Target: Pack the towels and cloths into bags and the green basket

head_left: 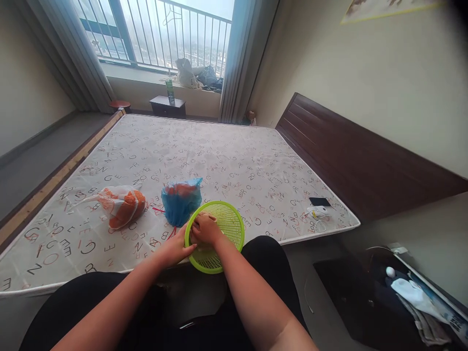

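Note:
A lime-green plastic mesh basket [230, 224] is tilted at the near edge of the mattress, between my knees, with its opening towards me. My left hand [178, 249] grips its left rim, the thumb lying over the edge. Inside the opening, near the left wall, is my right hand [206, 228] with its fingers curled; anything in them is hidden. Just beyond the basket sits a blue plastic bag [181, 202] with something reddish showing at its top. Farther left lies a clear plastic bag [122, 207] of orange things.
The bare, letter-printed mattress [219, 151] spreads out ahead. A dark phone [319, 202] and a white cable lie at its right. The wooden headboard [351, 146] borders the right side. A dark low surface [351, 297] holding cloths stands at lower right.

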`<state>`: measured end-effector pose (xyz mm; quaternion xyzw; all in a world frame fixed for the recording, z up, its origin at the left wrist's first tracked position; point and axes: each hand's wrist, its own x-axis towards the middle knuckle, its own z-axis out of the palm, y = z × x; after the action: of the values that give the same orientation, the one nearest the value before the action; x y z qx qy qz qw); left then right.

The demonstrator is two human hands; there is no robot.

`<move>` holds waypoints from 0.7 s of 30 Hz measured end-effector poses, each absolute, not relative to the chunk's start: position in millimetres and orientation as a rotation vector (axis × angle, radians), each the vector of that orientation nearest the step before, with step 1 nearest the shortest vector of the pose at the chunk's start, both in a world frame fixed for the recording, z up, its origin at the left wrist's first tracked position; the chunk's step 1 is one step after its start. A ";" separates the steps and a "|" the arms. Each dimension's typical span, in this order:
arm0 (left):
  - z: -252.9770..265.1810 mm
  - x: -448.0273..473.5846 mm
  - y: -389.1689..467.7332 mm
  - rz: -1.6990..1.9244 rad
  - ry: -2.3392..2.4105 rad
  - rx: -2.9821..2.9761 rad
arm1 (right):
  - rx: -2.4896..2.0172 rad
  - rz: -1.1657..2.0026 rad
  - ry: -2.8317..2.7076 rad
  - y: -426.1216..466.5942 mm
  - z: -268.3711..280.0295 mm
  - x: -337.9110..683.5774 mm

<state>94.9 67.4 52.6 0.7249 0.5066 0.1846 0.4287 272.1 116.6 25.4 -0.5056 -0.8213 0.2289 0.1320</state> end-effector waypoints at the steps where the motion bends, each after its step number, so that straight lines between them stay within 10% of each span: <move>1: 52.7 94.9 67.0 0.468 1.260 1.810 | -1.379 0.660 -2.430 117.6 23.3 273.9; 21: 34.3 100.8 64.2 0.443 1.151 1.908 | -2.083 0.435 -2.336 101.1 -56.6 268.1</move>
<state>100.8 64.2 34.3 0.7615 0.4596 0.1770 0.4214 268.1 101.1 -56.6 -0.6592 -0.7392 0.1378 -0.0091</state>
